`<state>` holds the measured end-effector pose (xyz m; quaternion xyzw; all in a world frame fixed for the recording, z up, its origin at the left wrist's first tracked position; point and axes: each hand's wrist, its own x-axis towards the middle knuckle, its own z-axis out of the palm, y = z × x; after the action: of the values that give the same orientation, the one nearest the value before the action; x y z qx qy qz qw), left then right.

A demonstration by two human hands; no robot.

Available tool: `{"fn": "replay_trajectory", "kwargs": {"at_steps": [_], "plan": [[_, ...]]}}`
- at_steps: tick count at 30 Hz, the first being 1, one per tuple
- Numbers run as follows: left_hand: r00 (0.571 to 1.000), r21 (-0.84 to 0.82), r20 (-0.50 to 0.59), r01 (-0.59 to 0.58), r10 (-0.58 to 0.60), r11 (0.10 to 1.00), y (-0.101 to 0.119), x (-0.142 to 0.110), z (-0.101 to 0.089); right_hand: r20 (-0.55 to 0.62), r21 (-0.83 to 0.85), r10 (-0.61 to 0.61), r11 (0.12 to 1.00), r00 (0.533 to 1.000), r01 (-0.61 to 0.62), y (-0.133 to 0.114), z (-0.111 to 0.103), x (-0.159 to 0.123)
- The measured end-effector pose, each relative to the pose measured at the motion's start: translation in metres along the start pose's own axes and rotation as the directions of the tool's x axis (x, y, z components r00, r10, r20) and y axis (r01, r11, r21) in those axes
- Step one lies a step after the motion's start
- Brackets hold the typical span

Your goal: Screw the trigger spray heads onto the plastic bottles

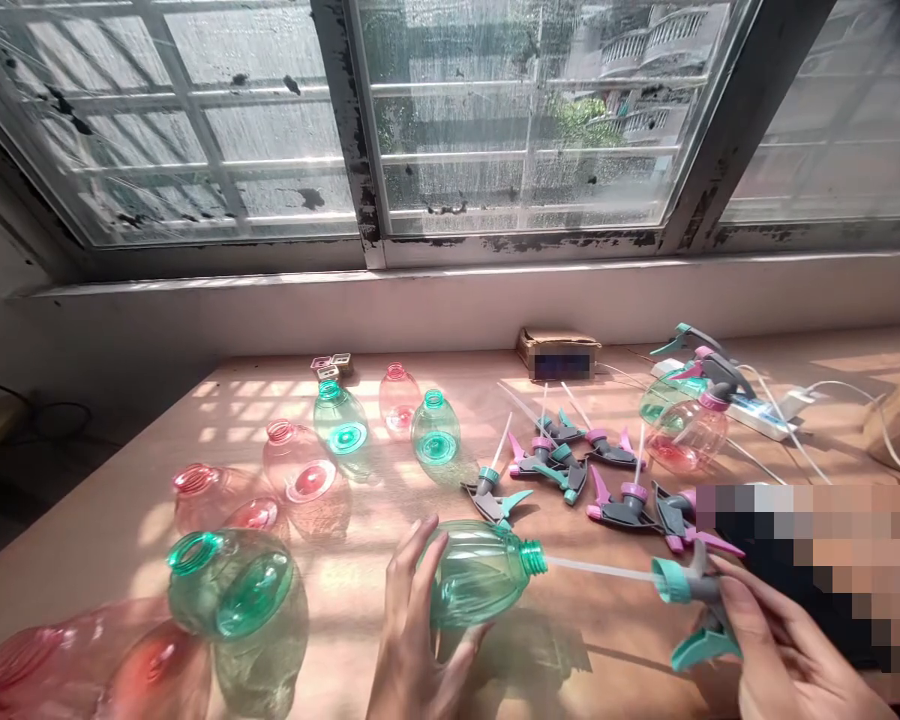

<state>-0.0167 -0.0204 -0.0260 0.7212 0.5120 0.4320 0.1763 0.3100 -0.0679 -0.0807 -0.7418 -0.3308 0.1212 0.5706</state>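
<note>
My left hand [420, 620] is clasped round the belly of the green bottle [474, 578], which is tipped sideways over the surface [337, 640], neck [533, 557] to the right. My right hand [784, 635] pinches the sprayer [696, 590] by its grey body, its tube [604, 569] reaching the bottle's mouth. I judge the bottle light, thin-walled and slippery: 1 gentle grip round the belly suits it. The sprayer seems stiff, the tube bendy, so the body is the better hold.

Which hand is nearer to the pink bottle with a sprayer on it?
Right: the right hand, holding a teal sprayer, is in front and right of the pink bottle; the left hand, around a green bottle, is farther left.
</note>
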Motion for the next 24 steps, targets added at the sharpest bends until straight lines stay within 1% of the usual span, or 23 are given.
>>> {"fn": "replay_trajectory", "kwargs": {"at_steps": [1, 3, 5, 6, 8, 10, 11, 12, 14, 15, 16, 17, 20, 22, 24], "plan": [[1.000, -0.003, 0.011, -0.005, 0.005, 1.000, 0.000, 0.000, 0.000, 0.025, 0.030, 0.059, 0.998, 0.998, -0.059, -0.018, 0.008, -0.004], [1.000, -0.015, 0.027, -0.015, 0.016, 1.000, -0.002, 0.000, 0.000, 0.178, 0.110, 0.137, 0.981, 0.974, -0.158, -0.050, 0.028, -0.014], [0.999, -0.064, 0.043, -0.002, 0.005, 0.998, -0.003, -0.001, -0.001, 0.264, 0.215, 0.174, 0.948, 0.949, -0.233, -0.072, 0.047, -0.025], [0.998, -0.108, 0.057, 0.016, -0.009, 0.994, -0.003, -0.002, -0.001, 0.301, 0.250, 0.176, 0.934, 0.937, -0.256, -0.078, 0.055, -0.030], [0.995, -0.195, 0.085, 0.066, -0.050, 0.979, -0.003, -0.003, -0.002, 0.362, 0.307, 0.148, 0.914, 0.921, -0.267, -0.083, 0.067, -0.038], [0.989, -0.255, 0.093, 0.138, -0.117, 0.957, -0.002, -0.003, -0.004, 0.412, 0.337, 0.114, 0.903, 0.904, -0.267, -0.081, 0.073, -0.043], [0.982, -0.289, 0.091, 0.187, -0.168, 0.939, -0.001, -0.003, -0.005, 0.457, 0.341, 0.104, 0.897, 0.883, -0.283, -0.079, 0.074, -0.044], [0.970, -0.334, 0.085, 0.243, -0.228, 0.911, 0.001, -0.003, -0.005, 0.521, 0.336, 0.101, 0.888, 0.848, -0.312, -0.078, 0.073, -0.044], [0.940, -0.437, 0.080, 0.332, -0.332, 0.836, 0.002, -0.002, -0.005, 0.638, 0.328, 0.102, 0.861, 0.763, -0.389, -0.076, 0.072, -0.044], [0.927, -0.476, 0.082, 0.358, -0.365, 0.803, 0.002, -0.001, -0.004, 0.675, 0.331, 0.102, 0.843, 0.731, -0.424, -0.077, 0.071, -0.044], [0.919, -0.494, 0.086, 0.374, -0.385, 0.785, 0.002, 0.000, -0.004, 0.691, 0.339, 0.110, 0.824, 0.715, -0.455, -0.079, 0.070, -0.045], [0.917, -0.492, 0.091, 0.380, -0.387, 0.783, 0.001, 0.000, -0.003, 0.687, 0.356, 0.124, 0.802, 0.716, -0.480, -0.082, 0.071, -0.046], [0.918, -0.471, 0.116, 0.386, -0.378, 0.793, -0.004, -0.001, 0.000, 0.654, 0.406, 0.161, 0.750, 0.739, -0.522, -0.090, 0.073, -0.051], [0.914, -0.502, 0.119, 0.393, -0.388, 0.770, -0.009, -0.002, 0.002, 0.647, 0.417, 0.157, 0.747, 0.746, -0.518, -0.093, 0.075, -0.054], [0.903, -0.564, 0.126, 0.405, -0.410, 0.719, -0.012, -0.004, 0.002, 0.663, 0.406, 0.140, 0.758, 0.735, -0.510, -0.094, 0.075, -0.056]]}}
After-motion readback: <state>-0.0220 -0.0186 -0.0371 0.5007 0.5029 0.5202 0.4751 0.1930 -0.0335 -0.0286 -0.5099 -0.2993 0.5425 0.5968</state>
